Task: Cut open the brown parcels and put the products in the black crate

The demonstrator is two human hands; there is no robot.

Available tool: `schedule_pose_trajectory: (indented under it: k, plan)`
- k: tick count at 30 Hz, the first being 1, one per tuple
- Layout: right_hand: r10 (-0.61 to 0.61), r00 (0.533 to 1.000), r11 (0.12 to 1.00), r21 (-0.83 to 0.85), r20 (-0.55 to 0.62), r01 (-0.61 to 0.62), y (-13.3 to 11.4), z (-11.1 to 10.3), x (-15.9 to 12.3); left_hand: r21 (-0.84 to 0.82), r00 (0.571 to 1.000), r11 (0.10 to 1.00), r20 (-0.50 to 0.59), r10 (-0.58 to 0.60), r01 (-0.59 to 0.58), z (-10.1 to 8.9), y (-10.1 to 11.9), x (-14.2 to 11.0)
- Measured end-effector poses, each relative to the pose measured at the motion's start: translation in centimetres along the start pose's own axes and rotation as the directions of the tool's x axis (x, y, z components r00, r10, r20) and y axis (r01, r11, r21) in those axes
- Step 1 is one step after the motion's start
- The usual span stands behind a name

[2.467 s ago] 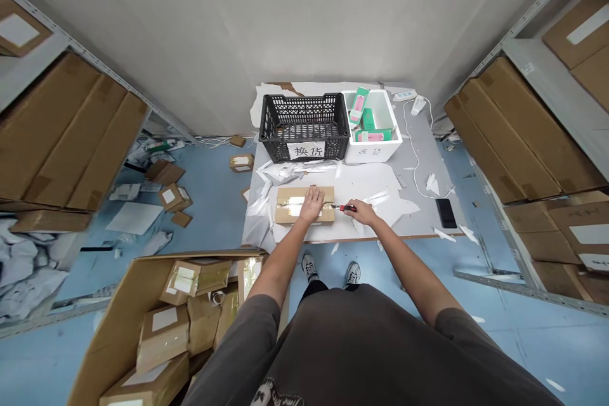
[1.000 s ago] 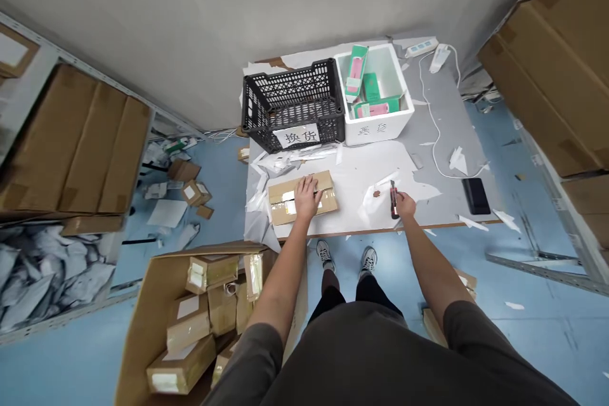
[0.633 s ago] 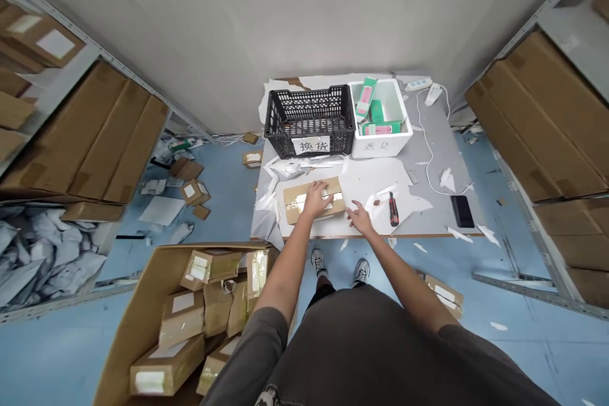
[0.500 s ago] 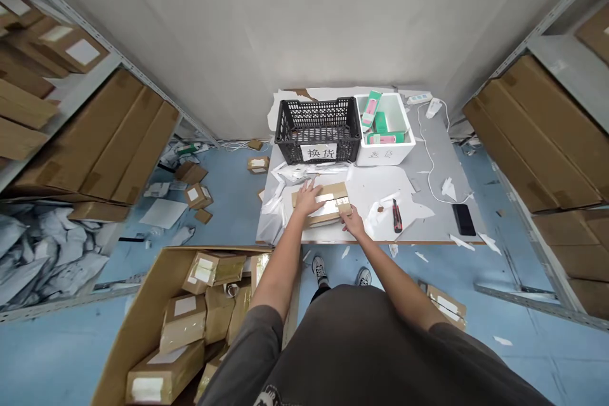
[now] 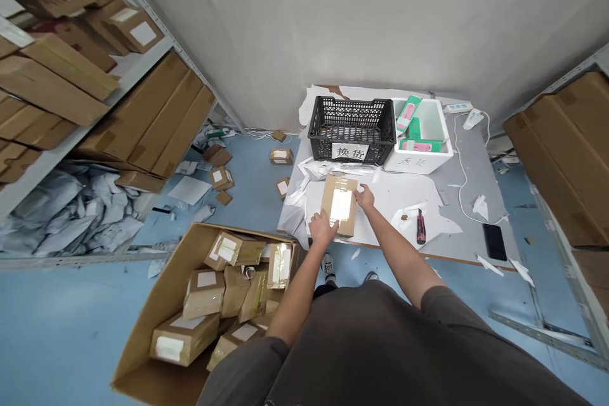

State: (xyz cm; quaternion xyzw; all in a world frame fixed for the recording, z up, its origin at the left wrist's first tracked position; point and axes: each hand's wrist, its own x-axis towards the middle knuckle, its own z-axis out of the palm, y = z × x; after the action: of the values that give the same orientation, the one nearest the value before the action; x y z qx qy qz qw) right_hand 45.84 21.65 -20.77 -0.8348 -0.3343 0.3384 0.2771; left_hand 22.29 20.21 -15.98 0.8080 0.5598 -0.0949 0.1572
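A brown cardboard box [image 5: 349, 226] with a white label on top lies at the front of the grey table, its long side running away from me. My left hand [image 5: 323, 227] grips its near left corner, thumb on the top face. On the far right side, my right hand [image 5: 365, 196] holds the edge with bent fingers. To the right of the box, a red and black box cutter [image 5: 421, 228] rests on white paper. Behind it stand a black plastic crate [image 5: 352, 130] and a white foam box [image 5: 421, 165] with green and pink packages.
A large open carton [image 5: 157, 285] full of taped boxes stands on the floor to my left. Shelves of cardboard boxes [image 5: 147, 120] flank both sides. A phone [image 5: 495, 242] and a power strip [image 5: 458, 108] with a white cable are on the table's right. Paper scraps litter the floor.
The cardboard box has been turned from crosswise to lengthwise on the table. My left hand has shifted to its near corner, my right to its far right side. The view has swung left.
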Motion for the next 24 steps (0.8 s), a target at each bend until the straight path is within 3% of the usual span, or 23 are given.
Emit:
schedule_pose_trajectory:
  k: [3, 6, 9, 11, 13, 15, 18, 20, 22, 24]
  plan:
    - [0.087, 0.996, 0.995, -0.037, -0.028, -0.088, -1.7, 1.0, 0.2, -0.039, 0.996, 0.995, 0.032, -0.089, 0.09, -0.1, 0.2, -0.9]
    - [-0.05, 0.996, 0.998, -0.043, -0.078, 0.047, -1.8, 1.8, -1.9, -0.07, 0.989, 0.988, 0.068, -0.131, 0.136, -1.2, 0.4, -0.5]
    - [-0.254, 0.959, 0.964, -0.115, -0.122, 0.241, -0.8, 3.0, -5.3, -0.167, 0.992, 0.986, 0.127, -0.002, 0.023, -2.4, -0.5, 0.5]
    - [-0.283, 0.955, 0.945, -0.195, -0.086, 0.263, -0.3, 3.9, -7.0, -0.284, 0.982, 0.956, 0.141, 0.124, -0.08, -2.6, -1.9, 1.0]
    - [-0.248, 0.968, 0.94, -0.251, -0.045, 0.229, 0.0, 4.5, -7.8, -0.418, 0.981, 0.903, 0.111, 0.161, -0.101, -2.4, -3.8, 1.3]
    - [-0.218, 0.976, 0.946, -0.249, -0.023, 0.206, 0.1, 4.5, -7.6, -0.514, 0.995, 0.856, 0.029, 0.093, -0.065, -1.9, -5.3, 1.6]
    - [-0.271, 0.963, 0.954, -0.138, -0.01, 0.267, 0.4, 3.2, -6.2, -0.488, 0.99, 0.87, -0.14, -0.001, -0.068, -1.2, -6.2, 2.4]
    - [-0.344, 0.939, 0.939, -0.026, 0.004, 0.344, 0.7, 1.8, -5.1, -0.361, 0.971, 0.913, -0.208, 0.118, -0.188, -0.9, -5.7, 3.4]
    - [-0.387, 0.922, 0.918, 0.095, 0.019, 0.384, 1.3, 0.2, -4.2, -0.245, 0.93, 0.901, -0.179, 0.32, -0.357, -0.4, -4.8, 4.7]
    - [-0.367, 0.93, 0.91, 0.213, 0.018, 0.355, 2.1, -1.3, -3.6, -0.213, 0.889, 0.863, -0.119, 0.442, -0.458, 0.1, -3.9, 6.0]
